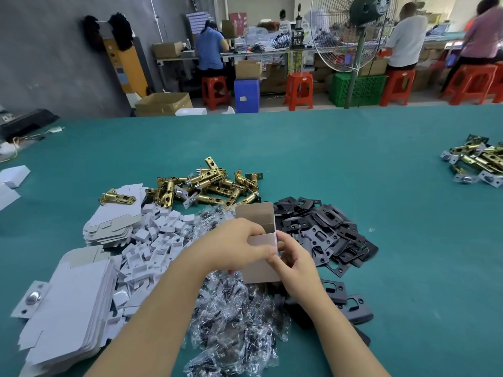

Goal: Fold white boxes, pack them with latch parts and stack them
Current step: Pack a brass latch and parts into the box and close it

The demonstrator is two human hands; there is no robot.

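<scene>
Left hand (239, 247) and right hand (295, 263) — both gripping open white box (260, 240)

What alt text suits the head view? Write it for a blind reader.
Both hands, left hand and right hand, hold a half-folded box over a green table, amid brass latches, black plates, bagged screws and flat box blanks.

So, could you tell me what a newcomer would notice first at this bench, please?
Probably the half-folded box held up by both the left hand and right hand at centre. Around it on the green table lie brass latches beyond, black plates to the right, and flat white box blanks at left.
</scene>
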